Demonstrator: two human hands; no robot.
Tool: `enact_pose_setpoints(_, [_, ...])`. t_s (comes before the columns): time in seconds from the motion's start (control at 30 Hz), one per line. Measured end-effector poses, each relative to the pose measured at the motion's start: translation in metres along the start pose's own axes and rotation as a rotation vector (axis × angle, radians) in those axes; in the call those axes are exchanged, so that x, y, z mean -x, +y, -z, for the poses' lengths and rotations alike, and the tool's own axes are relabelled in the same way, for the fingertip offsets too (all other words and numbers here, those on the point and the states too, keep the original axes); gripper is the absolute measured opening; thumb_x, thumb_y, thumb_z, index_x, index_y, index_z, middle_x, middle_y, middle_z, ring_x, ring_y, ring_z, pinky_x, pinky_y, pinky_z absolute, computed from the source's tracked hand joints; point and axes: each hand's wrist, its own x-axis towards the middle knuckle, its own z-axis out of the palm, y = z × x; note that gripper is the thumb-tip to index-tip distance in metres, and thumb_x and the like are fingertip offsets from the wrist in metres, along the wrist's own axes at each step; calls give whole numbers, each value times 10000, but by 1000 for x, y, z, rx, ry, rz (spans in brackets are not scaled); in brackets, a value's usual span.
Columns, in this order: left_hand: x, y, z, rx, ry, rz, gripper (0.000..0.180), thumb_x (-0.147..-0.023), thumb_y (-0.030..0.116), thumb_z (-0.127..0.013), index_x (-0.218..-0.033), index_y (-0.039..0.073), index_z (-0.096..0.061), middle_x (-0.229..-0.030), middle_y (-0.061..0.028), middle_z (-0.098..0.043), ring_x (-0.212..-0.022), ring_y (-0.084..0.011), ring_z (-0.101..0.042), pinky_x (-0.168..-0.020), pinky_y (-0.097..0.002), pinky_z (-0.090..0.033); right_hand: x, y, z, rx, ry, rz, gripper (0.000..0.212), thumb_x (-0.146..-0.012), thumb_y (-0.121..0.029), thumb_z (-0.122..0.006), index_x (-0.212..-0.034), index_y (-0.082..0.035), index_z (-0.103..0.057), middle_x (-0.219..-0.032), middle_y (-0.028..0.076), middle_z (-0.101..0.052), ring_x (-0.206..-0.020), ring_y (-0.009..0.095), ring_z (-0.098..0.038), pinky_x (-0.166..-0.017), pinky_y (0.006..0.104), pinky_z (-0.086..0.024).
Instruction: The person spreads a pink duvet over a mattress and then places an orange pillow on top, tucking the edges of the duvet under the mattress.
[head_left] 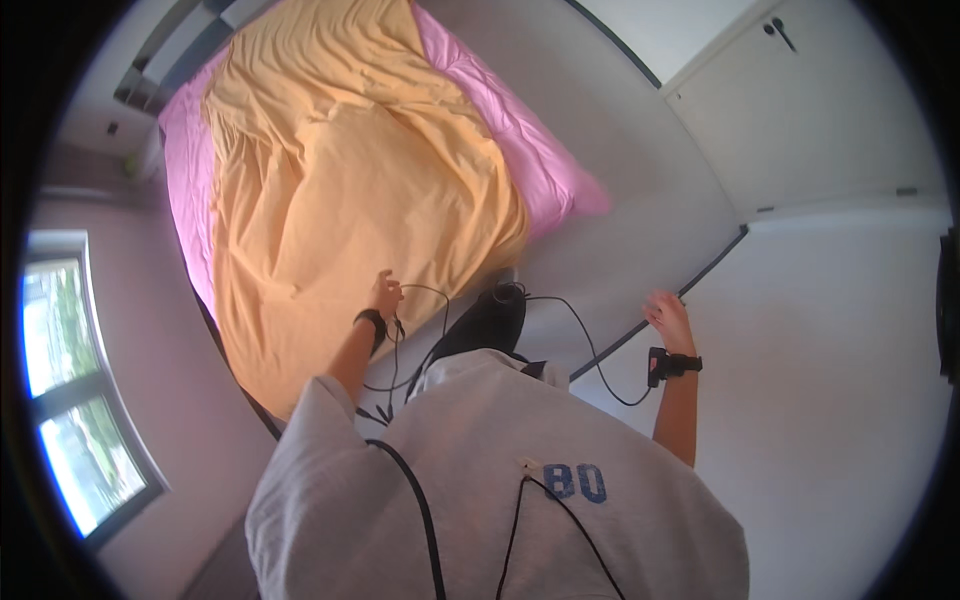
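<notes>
A wrinkled orange-yellow sheet [340, 190] lies spread over the bed, with pink bedding [490, 130] showing out from under both its sides. My left hand [385, 293] is over the near part of the sheet, its fingers loosely bent and apart, with nothing seen in them. Whether it touches the cloth, I cannot tell. Out to the right, away from the bed, my right hand [668, 315] is raised with loosely bent fingers and holds nothing. Each wrist wears a black band, and thin black cables [590, 345] run from both toward my body.
A window [85, 390] is in the wall left of the bed. The headboard [190, 60] stands at the far left end. Grey floor [640, 190] stretches right of the bed to a pale wall with dark skirting [715, 262] and a white door [810, 110].
</notes>
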Motion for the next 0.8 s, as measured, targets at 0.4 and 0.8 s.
enact_pose_setpoints(0.4, [-93, 38, -153, -319, 170, 355, 149, -746, 96, -460, -777, 51, -598, -694, -93, -596, -724, -200, -570, -853, -406, -336, -210, -177, 22, 167, -115, -105, 294, -807, -251, -531, -1024, -72, -446, -1032, 77, -508, -881, 180, -516, -755, 281, -407])
enact_pose_setpoints(0.8, [-12, 103, -284, 166, 388, 448, 212, -755, 155, -447, -927, 53, -517, -847, -193, -562, -790, -361, -525, -680, -414, -433, -371, -149, -164, 729, -780, -278, 235, -766, -55, -510, -975, -31, -406, -740, 59, -539, -593, 141, -537, -541, 258, -470])
